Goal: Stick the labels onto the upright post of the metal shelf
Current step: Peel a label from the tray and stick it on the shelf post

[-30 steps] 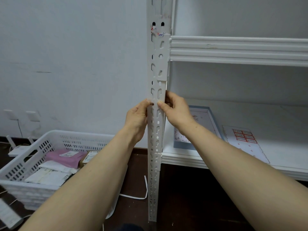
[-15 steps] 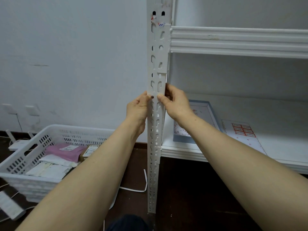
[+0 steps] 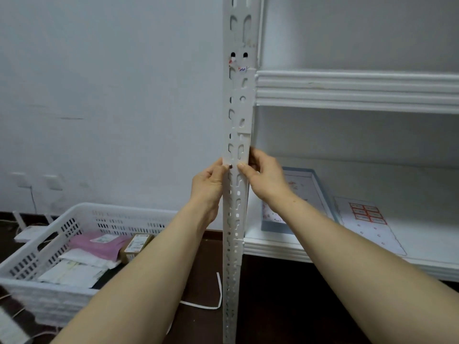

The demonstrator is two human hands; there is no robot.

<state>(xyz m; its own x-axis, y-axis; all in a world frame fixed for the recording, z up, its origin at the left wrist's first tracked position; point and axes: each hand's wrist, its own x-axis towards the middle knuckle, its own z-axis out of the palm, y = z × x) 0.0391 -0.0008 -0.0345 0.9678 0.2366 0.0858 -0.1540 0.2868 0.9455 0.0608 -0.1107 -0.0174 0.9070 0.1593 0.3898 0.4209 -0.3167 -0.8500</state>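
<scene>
Both hands grip the upright post (image 3: 239, 108).
Left hand (image 3: 208, 182) and right hand (image 3: 263, 178) curl round it, thumbs pressing a white label (image 3: 240, 148) by its lower edge against the front; a label sheet (image 3: 367, 216) lies on the lower shelf (image 3: 433, 234) nearby.

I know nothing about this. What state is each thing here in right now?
Post: upright, slotted.
Label: seems stuck flat on the post.
Left hand: pinches the post just below the label.
Right hand: pinches the post, fingers round its edge.
Basket: on the floor, holding parcels.
Label sheet: flat on the shelf, red labels at its top.
</scene>
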